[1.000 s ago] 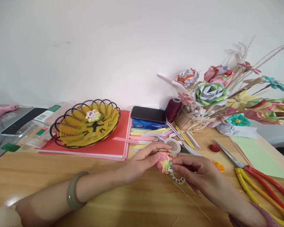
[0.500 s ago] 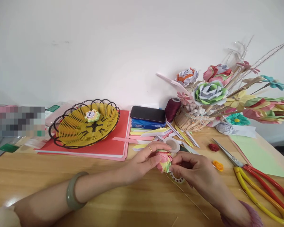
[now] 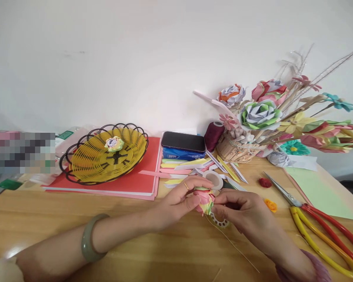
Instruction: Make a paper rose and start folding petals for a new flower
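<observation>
My left hand (image 3: 179, 201) pinches a small folded paper flower (image 3: 205, 200) in pink, yellow and green, just above the wooden table (image 3: 135, 239). My right hand (image 3: 242, 213) meets it from the right, its fingers closed on the flower's lower side. A thin wire stem (image 3: 238, 248) runs from under the flower toward the lower right. A white patterned tape roll (image 3: 220, 222) shows under my right fingers. Another tape roll (image 3: 215, 179) lies just behind the flower.
A yellow wire basket (image 3: 106, 156) holding one paper flower (image 3: 114, 143) sits on red sheets (image 3: 135, 182) at left. A phone (image 3: 183, 141) on a tissue pack, paper strips (image 3: 179, 166), a maroon thread spool (image 3: 213, 135), a paper-flower bouquet (image 3: 261, 113) and scissors (image 3: 317, 219) lie behind and right.
Both hands stay on the flower; my right hand's fingers have shifted slightly up and closer against it. Nothing else on the table moved.
</observation>
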A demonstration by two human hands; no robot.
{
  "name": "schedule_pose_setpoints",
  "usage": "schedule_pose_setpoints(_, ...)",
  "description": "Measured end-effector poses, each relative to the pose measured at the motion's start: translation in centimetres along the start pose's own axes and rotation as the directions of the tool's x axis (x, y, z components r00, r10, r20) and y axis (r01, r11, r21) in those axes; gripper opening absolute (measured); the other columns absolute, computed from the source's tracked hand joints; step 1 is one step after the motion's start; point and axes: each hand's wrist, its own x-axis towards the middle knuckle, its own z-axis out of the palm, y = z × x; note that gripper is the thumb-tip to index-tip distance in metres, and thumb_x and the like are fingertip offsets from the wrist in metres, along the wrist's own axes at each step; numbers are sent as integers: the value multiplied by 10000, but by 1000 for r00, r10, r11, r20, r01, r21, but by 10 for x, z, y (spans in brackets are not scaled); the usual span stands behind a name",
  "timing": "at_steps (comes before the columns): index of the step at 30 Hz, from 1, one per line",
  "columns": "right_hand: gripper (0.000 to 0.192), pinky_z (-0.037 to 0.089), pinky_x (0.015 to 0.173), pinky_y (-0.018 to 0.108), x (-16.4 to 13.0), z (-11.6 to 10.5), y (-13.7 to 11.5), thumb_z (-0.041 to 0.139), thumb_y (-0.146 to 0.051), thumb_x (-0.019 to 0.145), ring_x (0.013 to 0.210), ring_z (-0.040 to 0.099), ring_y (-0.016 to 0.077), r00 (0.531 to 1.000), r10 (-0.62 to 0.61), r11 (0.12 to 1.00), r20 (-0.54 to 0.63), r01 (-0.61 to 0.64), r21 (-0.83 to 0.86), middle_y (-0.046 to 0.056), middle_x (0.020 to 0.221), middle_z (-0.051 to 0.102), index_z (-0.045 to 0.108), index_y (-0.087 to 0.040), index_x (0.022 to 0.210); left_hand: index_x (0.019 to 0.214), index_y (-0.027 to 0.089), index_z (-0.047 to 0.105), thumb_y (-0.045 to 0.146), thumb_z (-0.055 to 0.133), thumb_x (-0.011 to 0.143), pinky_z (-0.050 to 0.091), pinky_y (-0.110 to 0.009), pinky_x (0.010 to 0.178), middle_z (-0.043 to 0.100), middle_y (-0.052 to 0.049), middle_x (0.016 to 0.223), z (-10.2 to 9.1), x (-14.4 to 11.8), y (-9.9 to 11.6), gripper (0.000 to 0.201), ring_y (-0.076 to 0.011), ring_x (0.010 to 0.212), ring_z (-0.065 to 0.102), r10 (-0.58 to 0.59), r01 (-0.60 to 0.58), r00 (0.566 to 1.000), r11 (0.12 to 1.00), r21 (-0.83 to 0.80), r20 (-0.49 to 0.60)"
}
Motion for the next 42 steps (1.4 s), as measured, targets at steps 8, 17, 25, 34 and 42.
schedule_pose_setpoints(8, 231, 311, 407, 208, 1, 0, 2, 598, -408, 726, 463, 394, 87, 999, 8, 997, 43, -11, 74, -17, 570, 522, 660, -206, 632, 1134, 254, 527, 354, 444, 869, 439, -244, 734, 432, -55, 1205, -3, 0, 0, 296, -122, 839, 500, -76, 78, 995, 997, 23, -71)
schedule_pose_setpoints(17, 261, 270, 372, 188, -2, -8, 3, 497, -412, 814, 423, 345, 52, 978, 14, 993, 209, -38, 113, -25, 647, 503, 652, -202, 812, 1116, 227, 545, 388, 492, 840, 425, -252, 729, 530, -40, 997, -2, 1, -3, 324, -102, 730, 498, -154, 144, 983, 985, -91, -105)
schedule_pose_setpoints(25, 190, 231, 356, 199, -1, -3, 0, 614, -383, 697, 402, 329, 59, 991, 100, 989, 91, -109, 96, -36, 554, 477, 622, -202, 639, 1122, 237, 526, 364, 461, 862, 423, -245, 746, 476, -47, 1147, -2, -1, 2, 296, -75, 715, 499, -118, 117, 991, 993, -19, -66)
schedule_pose_setpoints(34, 213, 239, 364, 199, 2, 2, 0, 620, -390, 668, 421, 320, 67, 985, 165, 974, 60, -172, 147, -45, 502, 435, 594, -188, 608, 1123, 233, 510, 396, 458, 854, 428, -250, 740, 452, -58, 1178, -2, 0, 2, 319, -112, 794, 500, -99, 102, 993, 994, 41, -72)
schedule_pose_setpoints(42, 227, 281, 409, 201, 0, -7, 4, 526, -376, 778, 456, 363, 66, 982, 43, 993, 185, -62, 101, -22, 614, 513, 632, -184, 722, 1130, 233, 501, 362, 465, 859, 430, -249, 746, 482, -49, 1066, 0, -1, -2, 302, -114, 808, 502, -96, 94, 993, 995, -24, -68)
